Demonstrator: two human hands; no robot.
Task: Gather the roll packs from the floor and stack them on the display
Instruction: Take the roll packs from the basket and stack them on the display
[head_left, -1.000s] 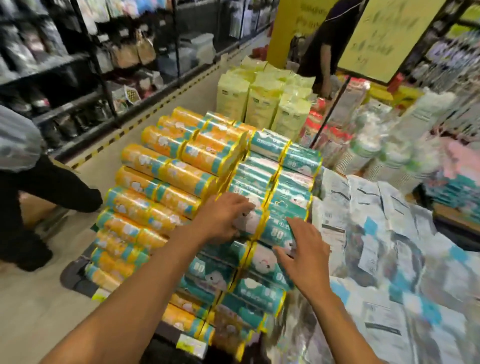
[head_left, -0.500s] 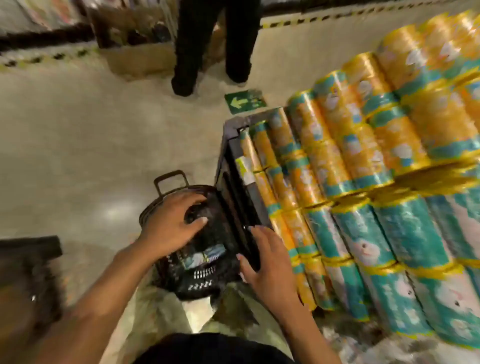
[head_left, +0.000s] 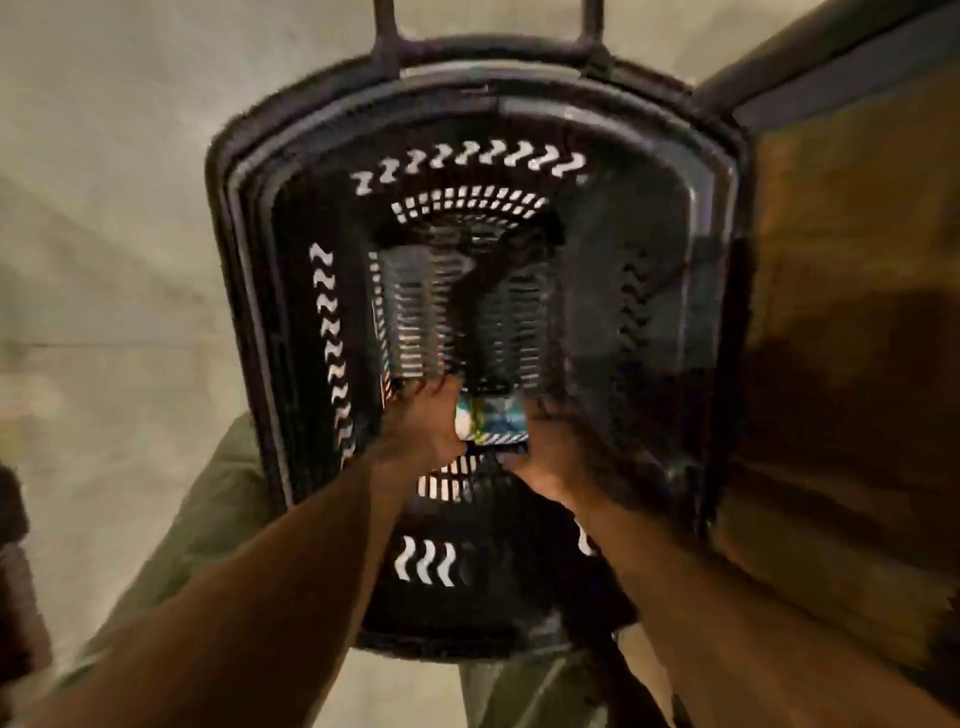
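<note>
Your hands: left hand (head_left: 423, 423) and right hand (head_left: 545, 447) both deep in the black basket (head_left: 270, 322) | roll pack (head_left: 491, 423) — teal, at the basket's bottom, pressed between your palms | basket on the pale floor (head_left: 104, 260) — dark display base (head_left: 831, 312) just right.

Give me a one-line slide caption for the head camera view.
Both hands, left hand and right hand, reach deep into a black basket on the floor, closing around a roll pack.
</note>
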